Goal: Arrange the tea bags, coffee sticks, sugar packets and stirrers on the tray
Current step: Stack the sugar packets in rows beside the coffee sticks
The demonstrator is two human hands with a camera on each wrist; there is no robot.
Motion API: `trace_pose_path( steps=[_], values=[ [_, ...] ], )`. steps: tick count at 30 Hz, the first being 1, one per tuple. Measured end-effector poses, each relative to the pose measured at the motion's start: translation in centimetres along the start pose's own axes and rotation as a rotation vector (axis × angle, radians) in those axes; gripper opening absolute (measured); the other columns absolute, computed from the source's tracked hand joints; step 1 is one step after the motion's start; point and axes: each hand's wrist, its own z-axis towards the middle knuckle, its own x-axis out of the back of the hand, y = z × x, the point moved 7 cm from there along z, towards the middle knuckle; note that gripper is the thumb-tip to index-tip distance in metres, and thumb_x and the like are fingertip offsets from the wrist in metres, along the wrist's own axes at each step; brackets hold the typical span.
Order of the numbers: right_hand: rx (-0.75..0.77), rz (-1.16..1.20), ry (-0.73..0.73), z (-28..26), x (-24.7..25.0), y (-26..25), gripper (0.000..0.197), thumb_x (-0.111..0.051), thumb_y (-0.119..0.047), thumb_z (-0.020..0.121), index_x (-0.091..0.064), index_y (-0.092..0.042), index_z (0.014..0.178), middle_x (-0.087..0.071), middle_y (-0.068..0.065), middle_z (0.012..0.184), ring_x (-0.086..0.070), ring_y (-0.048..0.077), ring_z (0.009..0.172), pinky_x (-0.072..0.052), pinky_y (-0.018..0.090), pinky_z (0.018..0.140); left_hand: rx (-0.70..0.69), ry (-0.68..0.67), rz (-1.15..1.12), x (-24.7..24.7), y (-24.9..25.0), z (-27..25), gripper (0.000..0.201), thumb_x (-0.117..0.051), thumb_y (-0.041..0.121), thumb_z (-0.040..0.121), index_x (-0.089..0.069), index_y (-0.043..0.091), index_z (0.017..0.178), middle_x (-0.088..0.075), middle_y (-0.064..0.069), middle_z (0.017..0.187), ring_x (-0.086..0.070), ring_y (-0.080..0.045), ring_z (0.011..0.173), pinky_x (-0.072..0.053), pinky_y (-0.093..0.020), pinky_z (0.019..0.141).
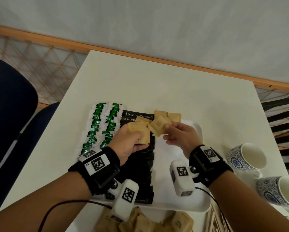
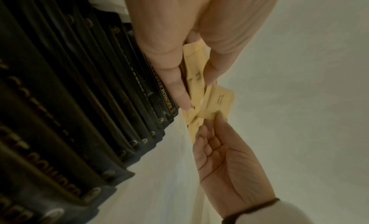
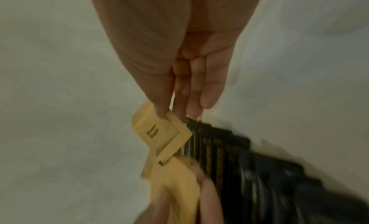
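Loose sugar packets point(image 1: 145, 221) cut off by bottom edge.

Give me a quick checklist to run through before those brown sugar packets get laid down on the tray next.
1. Left hand grips a stack of sugar packets: ok.
2. Right hand pinches one sugar packet, mostly drawn off the stack: ok.
3. Bare space on the white tray right of the black coffee sticks: ok.
4. Tea bags in two rows, clear of the drop spot: ok.
5. Sugar packets already at the tray's far end lying neatly: not ok, they overlap askew.
6. Stirrers on the tray: cannot tell.
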Motion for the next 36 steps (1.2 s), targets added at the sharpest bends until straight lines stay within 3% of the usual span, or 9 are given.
trace_pose_path(
  steps=[5,8,11,15,22,25,29,31,36],
  values=[
    [0.040,-0.250,0.123,1.7,2.0,-0.5,0.009,-0.062,-0.013,0.090,-0.066,-0.004,0.088,-0.062,0.003,0.067,-0.054,0.009,0.051,-0.047,0.017,0.049,0.036,0.026,-0.066,0.9,0.3,0.3,0.036,-0.033,-0.005,0.095,-0.051,0.020,0.113,-0.056,-0.012,0.121,-0.057,-0.031,0.110,-0.056,-0.040,0.080],
    [0.089,-0.424,0.161,2.2,2.0,-1.2,0.013,-0.063,-0.017,0.090,-0.068,-0.006,0.094,-0.062,-0.002,0.063,-0.051,-0.003,0.042,-0.045,0.012,0.047,0.044,0.022,-0.071,1.0,0.5,0.4,0.037,-0.034,-0.004,0.096,-0.051,0.018,0.121,-0.057,-0.012,0.124,-0.058,-0.029,0.111,-0.056,-0.038,0.079],
    [0.131,-0.546,0.191,2.5,1.8,-1.9,0.015,-0.064,-0.024,0.089,-0.069,-0.011,0.095,-0.064,-0.002,0.065,-0.052,-0.004,0.041,-0.042,0.007,0.043,0.046,0.030,-0.057,1.1,0.5,0.6,0.036,-0.039,-0.001,0.098,-0.048,0.015,0.129,-0.055,-0.012,0.127,-0.058,-0.030,0.112,-0.058,-0.036,0.075],
    [0.130,-0.636,0.230,2.6,1.6,-2.3,0.017,-0.063,-0.031,0.088,-0.069,-0.016,0.094,-0.068,-0.001,0.071,-0.052,-0.003,0.042,-0.037,0.005,0.039,0.042,0.046,-0.033,1.2,0.3,0.6,0.033,-0.044,-0.001,0.097,-0.050,0.012,0.126,-0.057,-0.013,0.124,-0.060,-0.030,0.108,-0.060,-0.032,0.069],
    [0.129,-0.637,0.264,3.1,1.4,-1.9,0.015,-0.064,-0.030,0.086,-0.067,-0.016,0.091,-0.069,0.000,0.071,-0.057,0.006,0.050,-0.042,0.009,0.043,0.064,0.038,-0.040,1.3,0.0,0.7,0.031,-0.045,-0.003,0.095,-0.054,0.012,0.121,-0.060,-0.013,0.121,-0.061,-0.030,0.107,-0.059,-0.035,0.071],
    [0.148,-0.632,0.272,3.4,1.5,-1.5,0.017,-0.067,-0.029,0.084,-0.064,-0.013,0.090,-0.069,0.002,0.073,-0.060,0.012,0.055,-0.050,0.020,0.051,0.070,0.010,-0.044,1.2,-0.1,0.7,0.039,-0.039,-0.007,0.094,-0.052,0.011,0.126,-0.059,-0.013,0.123,-0.061,-0.031,0.109,-0.059,-0.036,0.072],
    [0.202,-0.610,0.294,3.2,1.7,-1.7,0.018,-0.068,-0.034,0.083,-0.062,-0.018,0.090,-0.068,-0.003,0.082,-0.064,0.015,0.069,-0.055,0.026,0.060,0.037,0.009,-0.010,1.1,-0.2,0.7,0.041,-0.043,-0.010,0.093,-0.050,0.010,0.128,-0.060,-0.013,0.122,-0.061,-0.028,0.108,-0.059,-0.031,0.072],
    [0.236,-0.541,0.239,2.8,1.1,-1.7,0.017,-0.069,-0.037,0.082,-0.062,-0.023,0.090,-0.068,-0.002,0.082,-0.064,0.015,0.072,-0.056,0.031,0.064,0.021,0.017,0.004,1.0,-0.2,0.6,0.039,-0.046,-0.010,0.092,-0.052,0.010,0.124,-0.061,-0.014,0.119,-0.063,-0.027,0.104,-0.059,-0.030,0.071],
    [0.204,-0.531,-0.080,0.9,-2.8,-0.9,0.019,-0.069,-0.033,0.083,-0.064,-0.029,0.102,-0.069,-0.001,0.078,-0.061,0.004,0.064,-0.049,0.020,0.059,-0.003,0.057,0.011,0.7,-0.4,0.4,0.030,-0.058,-0.011,0.086,-0.059,0.010,0.108,-0.066,-0.019,0.112,-0.066,-0.031,0.099,-0.060,-0.033,0.072]
  ],
)
